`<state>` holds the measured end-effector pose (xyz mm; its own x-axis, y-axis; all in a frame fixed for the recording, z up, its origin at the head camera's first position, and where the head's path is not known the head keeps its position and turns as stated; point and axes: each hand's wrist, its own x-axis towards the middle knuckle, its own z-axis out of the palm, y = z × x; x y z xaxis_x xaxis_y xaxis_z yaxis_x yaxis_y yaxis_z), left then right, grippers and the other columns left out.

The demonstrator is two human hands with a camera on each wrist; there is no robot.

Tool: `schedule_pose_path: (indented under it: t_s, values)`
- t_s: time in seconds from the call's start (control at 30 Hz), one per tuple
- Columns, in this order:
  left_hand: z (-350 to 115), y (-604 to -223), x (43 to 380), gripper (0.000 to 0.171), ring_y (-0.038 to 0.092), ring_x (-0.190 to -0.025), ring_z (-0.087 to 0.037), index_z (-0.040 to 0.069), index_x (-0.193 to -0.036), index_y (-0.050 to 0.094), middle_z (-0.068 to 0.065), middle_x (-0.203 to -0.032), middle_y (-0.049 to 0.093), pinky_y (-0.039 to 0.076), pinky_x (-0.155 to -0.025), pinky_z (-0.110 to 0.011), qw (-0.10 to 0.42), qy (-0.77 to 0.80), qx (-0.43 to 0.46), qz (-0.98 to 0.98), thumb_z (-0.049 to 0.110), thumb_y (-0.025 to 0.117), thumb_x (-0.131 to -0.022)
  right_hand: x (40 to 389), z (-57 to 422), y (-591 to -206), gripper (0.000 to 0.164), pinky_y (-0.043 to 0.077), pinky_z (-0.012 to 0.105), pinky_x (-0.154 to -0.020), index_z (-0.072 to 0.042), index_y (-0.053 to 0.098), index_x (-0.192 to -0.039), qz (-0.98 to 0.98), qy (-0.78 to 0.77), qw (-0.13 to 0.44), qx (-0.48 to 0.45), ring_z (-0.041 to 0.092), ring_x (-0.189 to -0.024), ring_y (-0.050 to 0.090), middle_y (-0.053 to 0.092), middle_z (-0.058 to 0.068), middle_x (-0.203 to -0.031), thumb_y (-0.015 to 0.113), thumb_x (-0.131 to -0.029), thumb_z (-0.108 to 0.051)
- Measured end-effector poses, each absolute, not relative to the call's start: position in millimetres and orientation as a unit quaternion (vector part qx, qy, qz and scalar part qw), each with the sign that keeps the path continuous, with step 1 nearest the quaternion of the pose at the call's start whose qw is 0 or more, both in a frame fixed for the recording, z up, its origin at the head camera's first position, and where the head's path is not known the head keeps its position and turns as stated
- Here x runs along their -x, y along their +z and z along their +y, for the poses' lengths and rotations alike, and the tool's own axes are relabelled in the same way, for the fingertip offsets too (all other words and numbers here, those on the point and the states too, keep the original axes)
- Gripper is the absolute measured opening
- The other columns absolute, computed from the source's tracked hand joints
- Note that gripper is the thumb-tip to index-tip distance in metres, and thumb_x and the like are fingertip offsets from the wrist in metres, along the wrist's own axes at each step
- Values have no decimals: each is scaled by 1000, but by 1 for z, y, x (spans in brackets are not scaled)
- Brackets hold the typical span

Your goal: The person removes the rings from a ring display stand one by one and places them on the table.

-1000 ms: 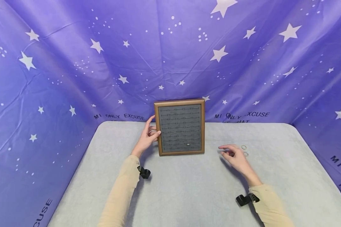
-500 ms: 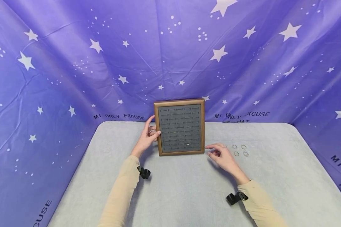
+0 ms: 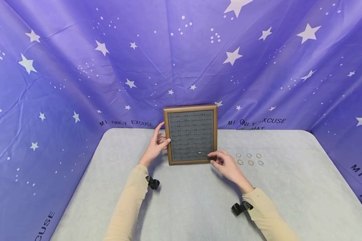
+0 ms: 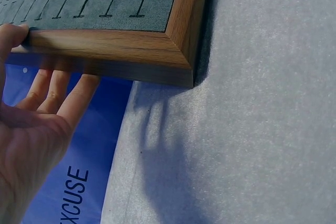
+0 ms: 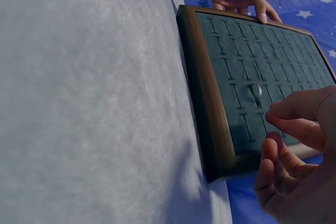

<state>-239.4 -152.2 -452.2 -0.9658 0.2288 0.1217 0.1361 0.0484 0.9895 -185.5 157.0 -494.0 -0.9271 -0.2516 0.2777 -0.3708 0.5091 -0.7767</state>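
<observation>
A ring display board [image 3: 190, 109] with a brown wooden frame and a dark slotted pad stands tilted upright at the table's back edge. My left hand [image 3: 153, 148] grips its left side, thumb on the front and fingers behind, as the left wrist view shows. One ring [image 5: 256, 93] sits in a slot near the board's lower right. My right hand [image 3: 227, 165] is in front of the lower right corner, fingers bent and fingertips close to that ring. No object shows between its thumb and fingers [image 5: 294, 106]. Whether they touch the pad is hard to tell.
Several thin rings lie in two rows on the grey table [image 3: 181, 207], right of the board; one is a front-row ring [image 3: 251, 163]. A purple star-patterned curtain [image 3: 157, 60] rises behind the table and along both sides. Each wrist wears a small black camera [image 3: 242, 207].
My right hand has moved left from beside the rings to the board's lower right corner, uncovering more rings on the table. The left hand and the board have stayed in place.
</observation>
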Motion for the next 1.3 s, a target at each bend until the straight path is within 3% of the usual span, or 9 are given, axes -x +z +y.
schedule_pose_path:
  t_s: [0.53, 0.9, 1.17, 1.3]
  values:
    - [-152, -453, 240, 78, 61, -87, -24, 23, -155, 20, -16, -105, 52, 53, -78, -49, 41, 690, -118, 713, 0, 61, -93, 203, 126, -480, 23, 45, 26, -60, -2, 71, -103, -869, 423, 95, -239, 12, -69, 49, 57, 9, -95, 71, -81, 2]
    - [-154, -454, 240, 78, 60, -87, -23, 22, -155, 18, -25, -110, 50, 55, -76, -43, 42, 683, -122, 719, 1, 61, -94, 204, 116, -489, 18, 43, 26, -61, -4, 72, -93, -882, 405, 114, -213, 11, -68, 47, 50, 6, -92, 74, -78, 4]
    - [-152, -452, 239, 77, 60, -87, -24, 22, -155, 19, -21, -109, 52, 56, -74, -39, 42, 676, -121, 726, 2, 61, -94, 204, 111, -492, 14, 41, 28, -62, -6, 68, -85, -884, 409, 132, -184, 13, -68, 48, 47, 7, -87, 73, -77, 5]
    - [-153, -453, 240, 77, 60, -87, -25, 21, -155, 18, -22, -109, 52, 55, -75, -42, 40, 681, -122, 721, 1, 61, -94, 204, 110, -492, 13, 40, 28, -61, -6, 66, -82, -885, 408, 137, -176, 14, -68, 48, 47, 7, -86, 72, -78, 5]
